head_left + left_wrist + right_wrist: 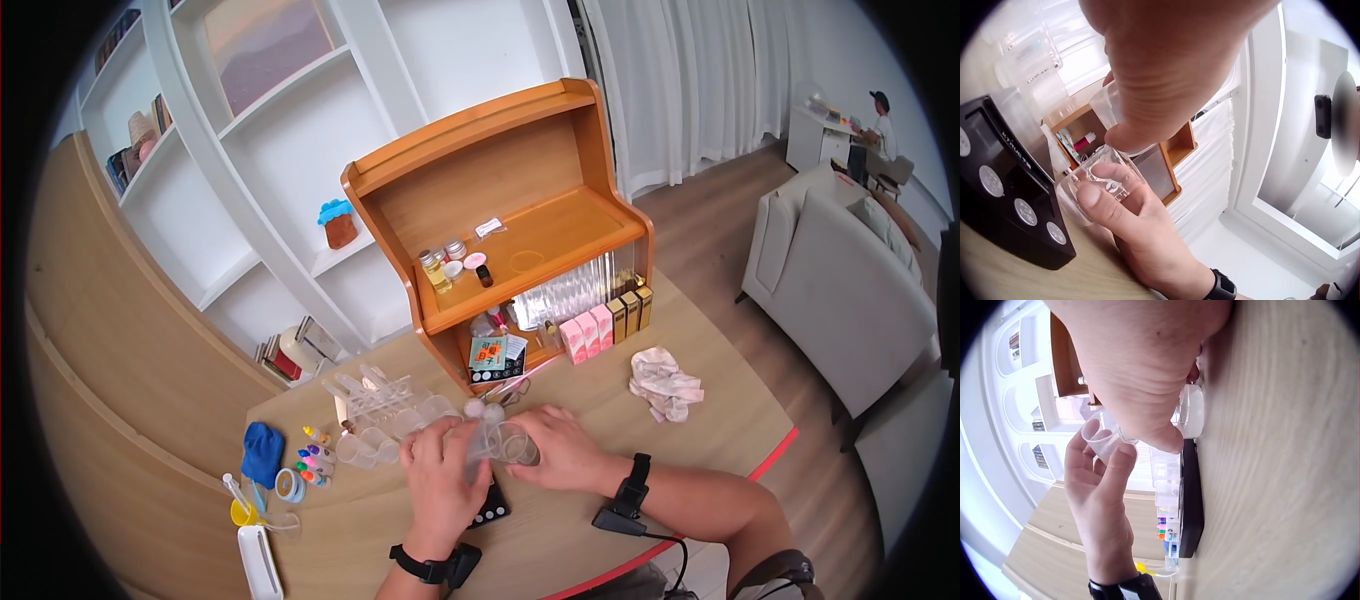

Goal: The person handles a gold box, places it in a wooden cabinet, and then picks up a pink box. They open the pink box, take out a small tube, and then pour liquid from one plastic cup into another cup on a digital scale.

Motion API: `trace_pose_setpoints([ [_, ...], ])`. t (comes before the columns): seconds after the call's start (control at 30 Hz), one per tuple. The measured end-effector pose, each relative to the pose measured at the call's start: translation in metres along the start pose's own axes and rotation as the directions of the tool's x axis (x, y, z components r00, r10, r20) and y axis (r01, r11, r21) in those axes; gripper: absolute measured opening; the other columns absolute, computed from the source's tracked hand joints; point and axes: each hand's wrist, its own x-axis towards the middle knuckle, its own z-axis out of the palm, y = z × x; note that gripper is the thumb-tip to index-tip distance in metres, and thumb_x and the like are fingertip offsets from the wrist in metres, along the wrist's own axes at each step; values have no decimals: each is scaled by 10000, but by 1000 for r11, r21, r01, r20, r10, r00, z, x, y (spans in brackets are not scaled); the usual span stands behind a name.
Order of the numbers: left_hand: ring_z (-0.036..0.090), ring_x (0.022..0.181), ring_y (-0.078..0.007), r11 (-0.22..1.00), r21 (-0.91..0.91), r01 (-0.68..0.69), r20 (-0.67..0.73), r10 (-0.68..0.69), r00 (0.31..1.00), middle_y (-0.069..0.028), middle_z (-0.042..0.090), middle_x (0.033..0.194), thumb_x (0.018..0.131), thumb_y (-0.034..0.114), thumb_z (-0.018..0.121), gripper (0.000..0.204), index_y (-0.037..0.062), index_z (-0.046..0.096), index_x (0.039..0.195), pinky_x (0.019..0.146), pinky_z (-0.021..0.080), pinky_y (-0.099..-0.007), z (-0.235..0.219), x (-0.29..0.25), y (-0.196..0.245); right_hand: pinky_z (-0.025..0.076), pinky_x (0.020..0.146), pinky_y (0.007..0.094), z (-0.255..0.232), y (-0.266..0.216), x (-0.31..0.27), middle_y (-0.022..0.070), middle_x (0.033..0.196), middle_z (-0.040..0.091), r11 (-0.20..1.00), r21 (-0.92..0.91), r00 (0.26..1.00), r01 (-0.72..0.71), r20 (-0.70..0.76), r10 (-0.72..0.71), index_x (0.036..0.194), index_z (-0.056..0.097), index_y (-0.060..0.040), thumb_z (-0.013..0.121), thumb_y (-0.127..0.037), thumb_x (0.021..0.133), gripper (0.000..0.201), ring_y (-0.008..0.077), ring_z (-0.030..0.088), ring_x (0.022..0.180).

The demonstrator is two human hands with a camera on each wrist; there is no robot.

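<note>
My left hand (440, 470) grips a clear plastic cup (1105, 439), held raised and tilted, its fingers and thumb curled round the side. Close beside it, my right hand (565, 450) holds a second clear cup (1075, 197) low over the table, thumb on one side and fingers on the other. In the head view the two cups overlap. Just in front of me, partly hidden under the left hand, lies a black digital scale (1016, 187) with round silver buttons.
Several clear cups (375, 447) and a test tube rack (378, 400) stand left of the hands. Farther left are colour-capped bottles (316, 458), a blue cloth (262, 455) and a white tray (260, 565). Behind rises a wooden shelf (480, 160); a crumpled cloth (665, 385) lies right.
</note>
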Motion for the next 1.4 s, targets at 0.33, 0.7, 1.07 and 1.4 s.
trace_pose_setpoints([
  [0.33,605,1265,-296,979,170,-110,58,102,993,-79,636,1320,739,60,844,615,162,690,1326,1119,374,-555,-7,5,8,449,1076,507,-1,-2,1,165,1287,685,1000,-15,1000,6,-10,-6,1344,607,-98,858,-332,850,601,385,594,1265],
  [0.7,582,1324,-279,879,384,-281,101,263,960,-27,645,1355,797,135,751,537,198,712,1329,1119,379,-540,-1,7,15,450,1071,503,1,1,1,168,1278,684,999,-22,999,44,-30,-45,1342,621,-81,870,-331,831,621,385,605,1245],
  [1.07,621,1199,-330,938,-8,347,-289,-334,897,-151,641,1323,798,137,838,707,27,533,1426,1074,410,-481,-12,-49,-57,466,1101,519,0,2,1,181,1278,673,999,30,999,-37,-12,37,1357,595,-46,887,-270,804,664,408,610,1249],
  [1.4,579,1239,-362,698,264,666,-301,-597,744,-146,653,1317,789,190,848,693,31,571,1404,1042,401,-514,-59,-104,-123,462,1110,515,2,5,2,213,1316,648,995,51,996,-84,-4,85,1385,556,-9,895,-254,807,714,421,600,1266],
])
